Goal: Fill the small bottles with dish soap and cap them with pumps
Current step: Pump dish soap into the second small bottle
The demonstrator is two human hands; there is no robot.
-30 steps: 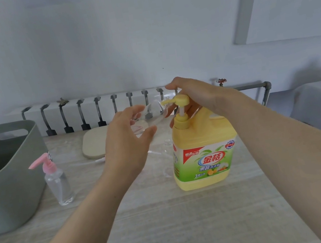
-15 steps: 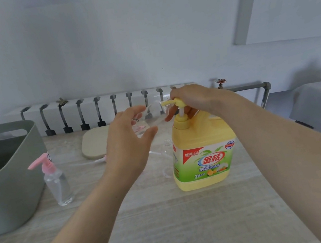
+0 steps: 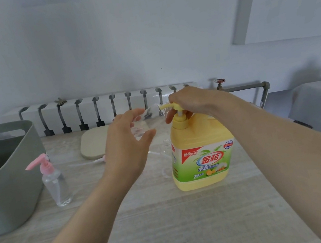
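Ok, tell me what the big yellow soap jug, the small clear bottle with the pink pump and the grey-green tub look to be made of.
Big yellow soap jug: opaque plastic by its look, smooth with a slight sheen, glossy printed label.
Small clear bottle with the pink pump: transparent, probably thin plastic, since the table shows through it; the pump looks matte plastic.
Grey-green tub: likely matte moulded plastic, with a cut-out handle.

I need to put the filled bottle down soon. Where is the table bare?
Bare: the near table, in front of the soap jug and basin. Crowded: between the pink-pump bottle and jug, where loose pumps and another clear bottle sit.
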